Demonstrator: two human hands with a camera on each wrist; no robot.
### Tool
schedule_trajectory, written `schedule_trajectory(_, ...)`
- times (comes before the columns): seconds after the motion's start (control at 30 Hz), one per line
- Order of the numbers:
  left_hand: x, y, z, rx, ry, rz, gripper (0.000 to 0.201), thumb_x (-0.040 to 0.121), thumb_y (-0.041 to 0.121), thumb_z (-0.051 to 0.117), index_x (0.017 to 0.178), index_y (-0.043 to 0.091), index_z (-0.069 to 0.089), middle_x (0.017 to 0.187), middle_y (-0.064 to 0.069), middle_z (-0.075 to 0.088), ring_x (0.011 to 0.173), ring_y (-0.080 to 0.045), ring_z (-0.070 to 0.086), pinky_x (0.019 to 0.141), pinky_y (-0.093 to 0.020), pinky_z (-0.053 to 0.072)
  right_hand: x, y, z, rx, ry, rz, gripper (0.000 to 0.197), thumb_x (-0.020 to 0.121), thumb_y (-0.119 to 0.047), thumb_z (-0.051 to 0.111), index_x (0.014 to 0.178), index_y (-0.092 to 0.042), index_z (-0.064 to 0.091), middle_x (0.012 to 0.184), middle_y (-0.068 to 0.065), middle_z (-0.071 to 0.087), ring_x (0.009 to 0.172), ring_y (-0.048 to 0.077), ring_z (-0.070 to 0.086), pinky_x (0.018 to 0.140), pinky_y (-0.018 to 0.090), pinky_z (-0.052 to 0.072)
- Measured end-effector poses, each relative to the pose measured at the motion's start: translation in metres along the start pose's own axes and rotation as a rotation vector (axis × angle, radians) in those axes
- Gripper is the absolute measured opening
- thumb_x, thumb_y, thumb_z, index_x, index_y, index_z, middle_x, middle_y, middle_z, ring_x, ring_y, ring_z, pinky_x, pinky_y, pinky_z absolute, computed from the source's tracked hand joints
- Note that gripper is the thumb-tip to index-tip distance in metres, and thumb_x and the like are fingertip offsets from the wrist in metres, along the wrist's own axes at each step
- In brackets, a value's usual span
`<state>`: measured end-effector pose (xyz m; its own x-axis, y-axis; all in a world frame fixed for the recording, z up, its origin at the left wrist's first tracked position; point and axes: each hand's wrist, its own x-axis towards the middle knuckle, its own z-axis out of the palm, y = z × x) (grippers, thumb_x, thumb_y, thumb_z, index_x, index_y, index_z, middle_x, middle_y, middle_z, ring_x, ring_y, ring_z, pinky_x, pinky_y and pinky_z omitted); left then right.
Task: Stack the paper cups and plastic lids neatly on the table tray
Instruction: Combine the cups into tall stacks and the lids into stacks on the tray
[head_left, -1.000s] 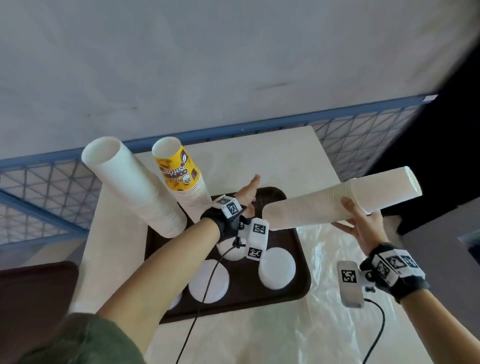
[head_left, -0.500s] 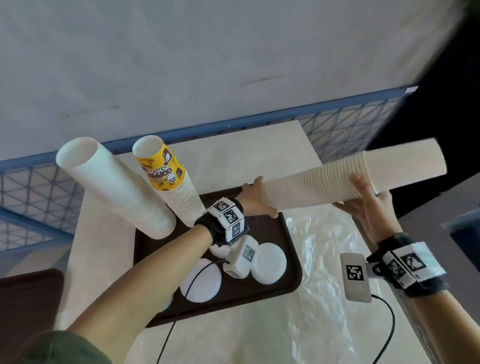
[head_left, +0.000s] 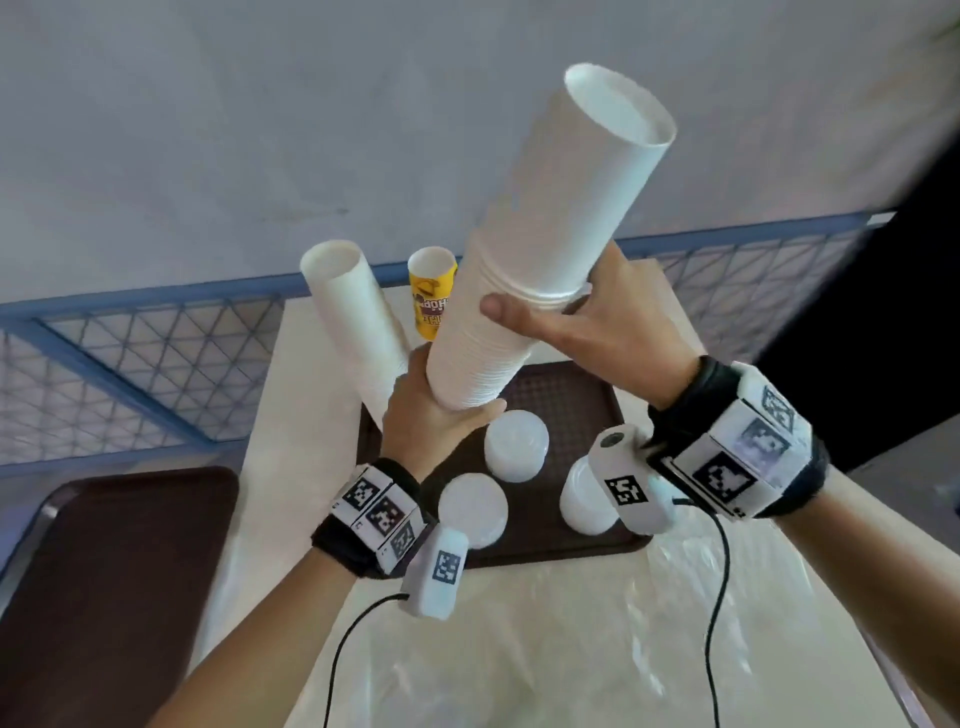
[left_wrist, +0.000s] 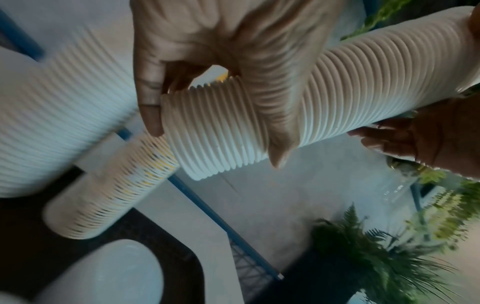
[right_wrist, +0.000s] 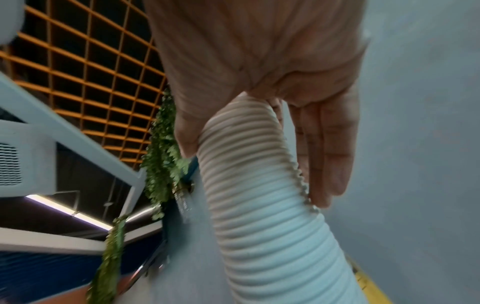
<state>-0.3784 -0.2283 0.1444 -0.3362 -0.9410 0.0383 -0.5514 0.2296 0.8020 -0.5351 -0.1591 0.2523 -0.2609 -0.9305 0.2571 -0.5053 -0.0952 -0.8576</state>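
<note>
A long stack of white paper cups (head_left: 545, 239) stands steeply tilted above the brown tray (head_left: 566, 395), its open top leaning right. My left hand (head_left: 447, 405) grips the stack's lower end (left_wrist: 221, 131). My right hand (head_left: 550, 325) holds its middle, thumb across the front and fingers behind (right_wrist: 324, 154). On the tray's far left stand a plain white cup stack (head_left: 358, 322) and a stack topped by a yellow printed cup (head_left: 431, 296). Three piles of white plastic lids (head_left: 516, 444) (head_left: 472, 512) (head_left: 582, 504) sit on the tray's near half.
A second brown tray (head_left: 104, 582) lies to the left. Clear plastic sheet (head_left: 571, 654) covers the near table. A blue mesh fence (head_left: 156, 374) runs behind the table, under a grey wall. Green plants (left_wrist: 376, 257) show beyond the fence.
The held cup stack has swung from nearly level to steeply upright. My left hand has moved from its end to a grip around the lower end. My right hand has risen with it.
</note>
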Motion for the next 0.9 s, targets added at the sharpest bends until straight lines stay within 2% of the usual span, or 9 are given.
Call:
schedule_trajectory(0.1, -0.02, -0.022, -0.024, -0.016, 0.026, -0.094, 0.085, 0.059, 0.043, 0.084, 0.128, 0.021, 0.039, 0.105, 0.013, 0.052, 0.092, -0.008, 0.047, 0.078, -0.025, 0.036, 0.004, -0.012, 0.03, -0.041, -0.126, -0.008, 0.09, 0.056, -0.071, 0.065, 0.13, -0.026, 0.042, 0.117, -0.018, 0.06, 0.107, 0.0, 0.058, 0.09, 0.028, 0.051)
schedule_trajectory(0.3, -0.04, -0.061, -0.041, -0.125, 0.001, -0.209, 0.092, 0.044, 0.061, 0.073, 0.124, 0.03, 0.04, 0.105, 0.021, 0.055, 0.101, -0.01, 0.055, 0.084, -0.03, 0.046, 0.011, -0.017, 0.057, -0.021, -0.458, 0.005, 0.095, 0.057, -0.066, 0.069, 0.137, -0.031, 0.031, 0.124, -0.014, 0.056, 0.112, 0.006, 0.055, 0.091, 0.032, 0.051)
schedule_trajectory(0.4, -0.046, -0.073, -0.042, -0.198, 0.015, -0.243, 0.09, 0.046, 0.06, 0.077, 0.125, 0.033, 0.043, 0.114, 0.014, 0.06, 0.107, -0.011, 0.057, 0.089, -0.044, 0.051, 0.017, -0.011, 0.051, 0.01, -0.577, 0.035, 0.084, 0.066, -0.039, 0.08, 0.135, -0.034, 0.032, 0.118, -0.007, 0.055, 0.1, 0.003, 0.059, 0.082, 0.021, 0.05)
schedule_trajectory(0.43, -0.048, -0.075, -0.043, -0.224, 0.021, -0.249, 0.089, 0.046, 0.059, 0.079, 0.124, 0.034, 0.044, 0.115, 0.013, 0.061, 0.108, -0.012, 0.058, 0.089, -0.046, 0.052, 0.021, -0.006, 0.048, -0.007, -0.574, 0.054, 0.082, 0.067, -0.034, 0.08, 0.134, -0.033, 0.034, 0.116, -0.004, 0.056, 0.095, 0.005, 0.061, 0.082, 0.021, 0.05)
schedule_trajectory(0.5, -0.05, -0.082, -0.046, -0.284, 0.037, -0.274, 0.088, 0.045, 0.058, 0.083, 0.123, 0.034, 0.048, 0.116, 0.012, 0.063, 0.109, -0.011, 0.059, 0.091, -0.046, 0.051, 0.036, 0.011, 0.045, -0.054, -0.464, 0.094, 0.075, 0.069, -0.029, 0.08, 0.13, -0.025, 0.038, 0.111, 0.002, 0.058, 0.09, 0.014, 0.062, 0.089, 0.033, 0.052)
schedule_trajectory(0.6, -0.056, -0.091, -0.054, -0.353, 0.074, -0.299, 0.091, 0.043, 0.055, 0.085, 0.123, 0.032, 0.05, 0.118, 0.011, 0.062, 0.112, -0.01, 0.058, 0.096, -0.044, 0.049, 0.066, 0.048, 0.051, -0.186, -0.268, 0.164, 0.08, 0.07, -0.033, 0.079, 0.132, -0.017, 0.032, 0.112, 0.008, 0.057, 0.101, 0.022, 0.06, 0.094, 0.041, 0.049)
schedule_trajectory(0.67, -0.062, -0.094, -0.061, -0.376, 0.093, -0.305, 0.094, 0.041, 0.057, 0.086, 0.124, 0.03, 0.05, 0.12, 0.01, 0.062, 0.113, -0.01, 0.058, 0.095, -0.043, 0.049, 0.08, 0.069, 0.062, -0.218, -0.251, 0.217, 0.092, 0.068, -0.036, 0.08, 0.139, -0.017, 0.024, 0.124, 0.012, 0.053, 0.113, 0.025, 0.055, 0.097, 0.039, 0.045)
schedule_trajectory(0.8, -0.074, -0.097, -0.077, -0.412, 0.136, -0.293, 0.088, 0.043, 0.042, 0.085, 0.122, 0.022, 0.052, 0.114, 0.008, 0.063, 0.106, -0.004, 0.06, 0.088, -0.034, 0.051, 0.098, 0.097, 0.09, -0.191, -0.275, 0.283, 0.11, 0.063, -0.037, 0.083, 0.145, -0.018, 0.011, 0.137, 0.016, 0.044, 0.124, 0.029, 0.048, 0.104, 0.043, 0.04)
schedule_trajectory(0.9, -0.077, -0.1, -0.087, -0.412, 0.152, -0.295, 0.093, 0.039, 0.048, 0.083, 0.121, 0.019, 0.053, 0.112, 0.004, 0.064, 0.106, -0.013, 0.061, 0.086, -0.043, 0.053, 0.105, 0.11, 0.107, -0.174, -0.269, 0.291, 0.11, 0.062, -0.035, 0.084, 0.145, -0.017, 0.013, 0.139, 0.012, 0.046, 0.126, 0.028, 0.047, 0.106, 0.042, 0.038)
